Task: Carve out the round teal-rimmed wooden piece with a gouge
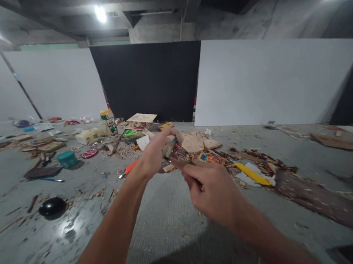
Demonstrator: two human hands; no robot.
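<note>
My left hand [154, 153] is closed around a small, dark greenish-brown piece [169, 149]. The piece is blurred and partly covered by the fingers, so its kind does not show. Close beside it, my right hand [209, 183] is curled in a pinch on a thin brown strip [178, 163], whose tip reaches the piece in my left hand. Both hands are held above the concrete floor, in front of a flat sheet of light wood [198, 142] and a brightly painted piece [211, 158]. An orange-handled tool [132, 167] lies beyond my left wrist.
Wood shavings and scraps [258, 159] litter the floor. On the left are a glue bottle [108, 122], a teal tub [67, 159], a paintbrush [52, 180] and a black rounded object [52, 206]. A yellow object [253, 175] and a long bark-like board [321, 199] lie right.
</note>
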